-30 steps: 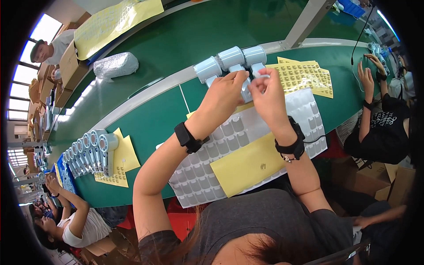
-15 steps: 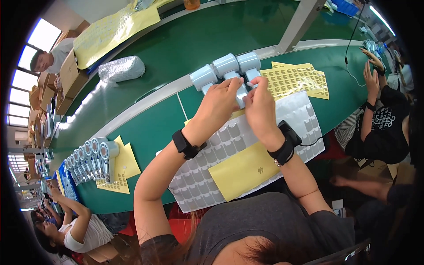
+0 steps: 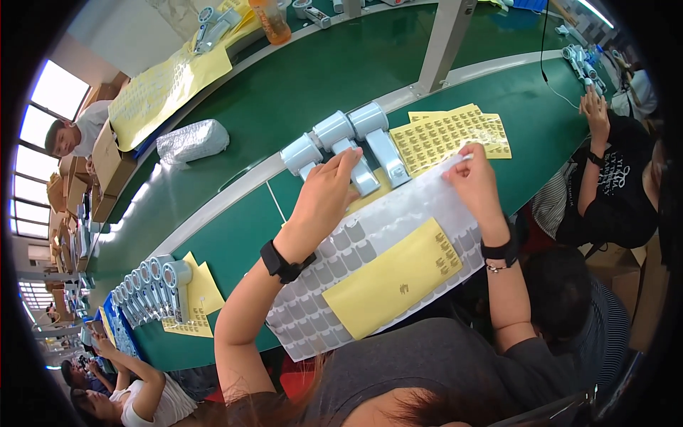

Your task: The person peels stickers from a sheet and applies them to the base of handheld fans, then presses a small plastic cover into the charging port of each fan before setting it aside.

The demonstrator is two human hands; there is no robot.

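Note:
Three light-blue handheld devices with round heads and flat handles lie side by side ahead of me. My left hand (image 3: 329, 185) is closed over the handle of the middle device (image 3: 334, 130), fingertips on its upper part. The right-hand device (image 3: 386, 153) lies untouched beside it. My right hand (image 3: 475, 183) pinches the upper right edge of a white sheet of grey labels (image 3: 306, 313); whether a single label is between the fingers cannot be seen. Over that sheet lies a yellow sheet (image 3: 377, 285) with a few small dark stickers.
Yellow sticker sheets (image 3: 455, 139) lie beyond my right hand. At left stands a row of similar devices (image 3: 153, 288) near more yellow sheets. A silvery wrapped bundle (image 3: 192, 141) sits across the metal rail. A metal post (image 3: 442, 50) rises ahead; co-workers sit either side.
My right hand has left the devices and moved right to the label sheet's edge. My left hand stays at the middle device. The whole view has shifted slightly.

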